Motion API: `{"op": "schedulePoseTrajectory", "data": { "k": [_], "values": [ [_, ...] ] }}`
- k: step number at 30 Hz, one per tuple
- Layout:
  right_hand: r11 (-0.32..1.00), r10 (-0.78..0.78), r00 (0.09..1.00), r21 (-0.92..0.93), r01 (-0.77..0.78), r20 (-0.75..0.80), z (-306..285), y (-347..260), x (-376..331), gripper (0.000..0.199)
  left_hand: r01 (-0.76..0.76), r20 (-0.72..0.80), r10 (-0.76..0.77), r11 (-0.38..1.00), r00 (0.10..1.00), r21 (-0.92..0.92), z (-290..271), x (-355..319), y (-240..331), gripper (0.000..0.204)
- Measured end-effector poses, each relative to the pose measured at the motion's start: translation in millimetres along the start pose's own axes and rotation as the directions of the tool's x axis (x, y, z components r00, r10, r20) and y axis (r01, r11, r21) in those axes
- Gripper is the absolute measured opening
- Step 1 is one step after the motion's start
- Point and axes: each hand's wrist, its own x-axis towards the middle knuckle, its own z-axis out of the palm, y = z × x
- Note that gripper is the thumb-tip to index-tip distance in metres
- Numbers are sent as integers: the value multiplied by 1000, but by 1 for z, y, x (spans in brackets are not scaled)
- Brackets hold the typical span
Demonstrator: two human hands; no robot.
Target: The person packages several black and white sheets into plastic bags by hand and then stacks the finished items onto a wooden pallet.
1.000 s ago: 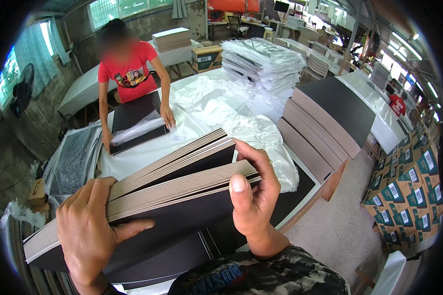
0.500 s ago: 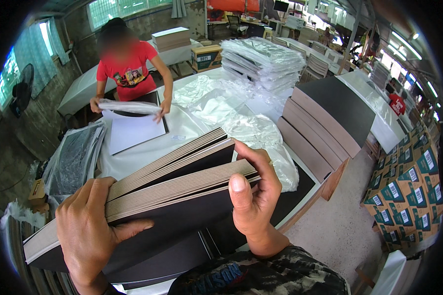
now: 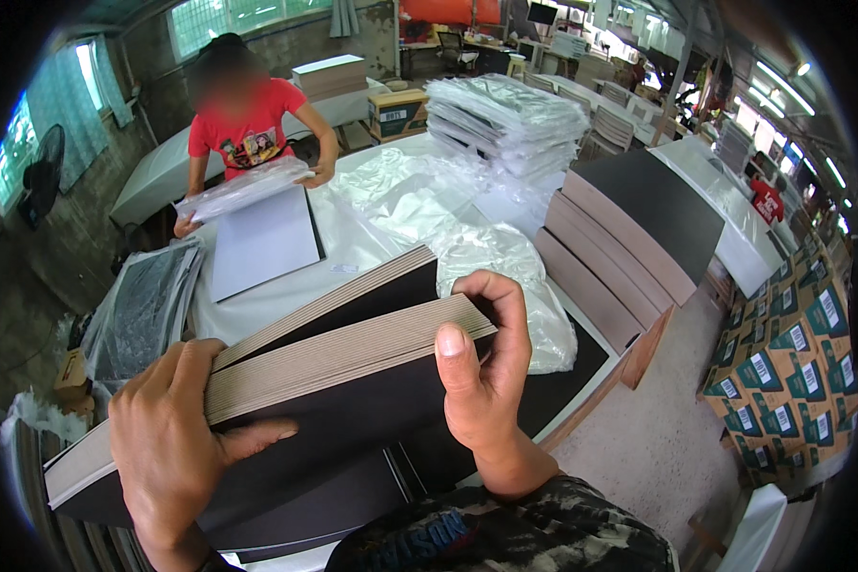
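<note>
A thick stack of black-faced boards with grey-brown edges [image 3: 343, 355] is held up on edge in front of me. My left hand [image 3: 167, 434] is wrapped over its left part, thumb pressed on the black front face. At the right end my right hand [image 3: 486, 381] grips the nearer boards, thumb in front and fingers curled behind the corner. Behind them a thinner group of boards [image 3: 329, 307] leans apart, leaving a wedge-shaped gap that widens to the right. More dark boards [image 3: 324, 496] lie beneath the stack.
Across the white-covered table [image 3: 372, 243] a person in red [image 3: 248, 133] handles a clear plastic sleeve [image 3: 248, 186] over a grey sheet [image 3: 262, 238]. Plastic-wrapped packs [image 3: 505, 124] are piled at the back. A tall board stack [image 3: 629, 229] stands right, patterned cartons [image 3: 782, 372] beyond.
Boards that stood loosely between the two groups now sit flush in the nearer group. My right hand shifted slightly left. The other person's sleeve has moved down and left.
</note>
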Motion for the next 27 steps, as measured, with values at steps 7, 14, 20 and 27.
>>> {"op": "schedulePoseTrajectory", "data": {
  "k": [7,14,20,27],
  "values": [
    [942,-230,970,-234,242,76,-5,5,12,51,-8,-7,8,1000,1000,-5,0,1,0,66],
    [951,-228,973,-207,232,41,-5,5,7,49,-13,-5,13,1000,1000,7,0,0,0,67],
    [947,-254,966,-194,257,36,-5,6,7,49,-14,-14,14,1000,1000,12,0,0,0,68],
    [950,-236,970,-196,242,51,-5,6,7,50,-11,-10,12,1000,1000,22,0,-1,1,69]
  ]
}}
